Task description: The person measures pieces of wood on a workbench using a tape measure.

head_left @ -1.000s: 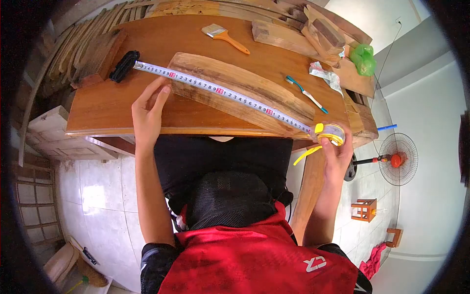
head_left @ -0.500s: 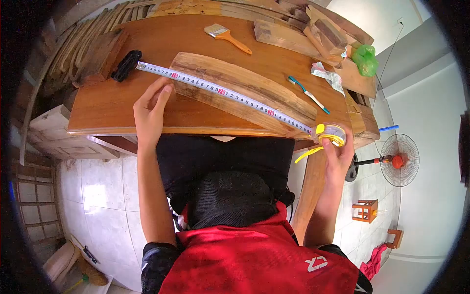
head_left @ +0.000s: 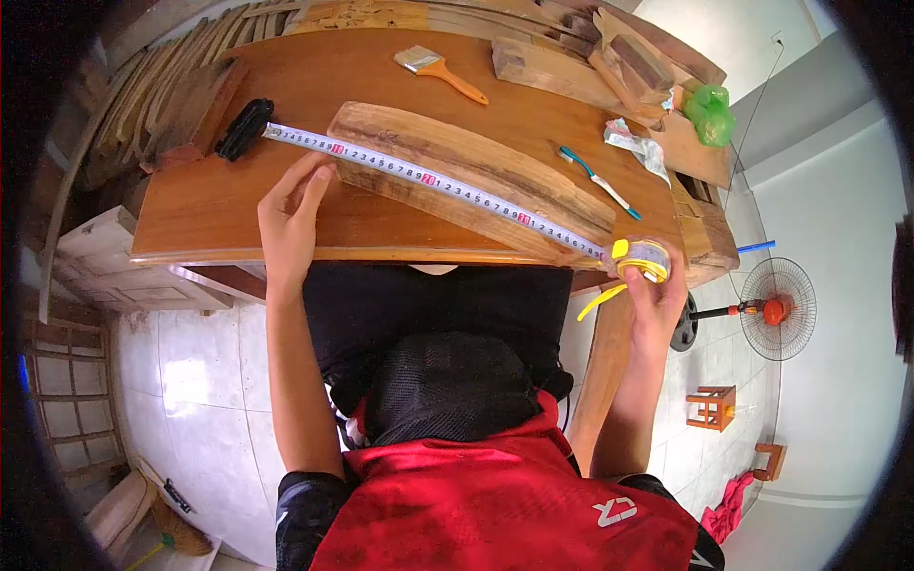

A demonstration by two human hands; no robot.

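Note:
A tape measure [head_left: 640, 255] with a clear and yellow case sits in my right hand [head_left: 657, 290], the fingers closed around it. Its extended blade [head_left: 476, 197] runs slantwise across a long, curved wooden board [head_left: 533, 171], the metal tip lying past the board's left end. At that end is my left hand [head_left: 293, 214], thumb and forefinger drawn together at the blade's lower edge near the red 10 mark; the exact contact is partly hidden. A yellow strap [head_left: 600, 301] dangles from the case. Beside the blade's tip lies a black object [head_left: 245, 128], perhaps a clip or brush.
The brown wooden table [head_left: 314, 71] also bears a paintbrush [head_left: 441, 72], a toothbrush [head_left: 600, 183], a crumpled wrapper [head_left: 638, 147] and a green plastic bag [head_left: 709, 116]. Wood pieces [head_left: 557, 74] are stacked along the back. A fan [head_left: 776, 309] stands to the right.
Almost nothing differs. The tape blade and the case have shifted very slightly left, and the yellow strap has swung a little.

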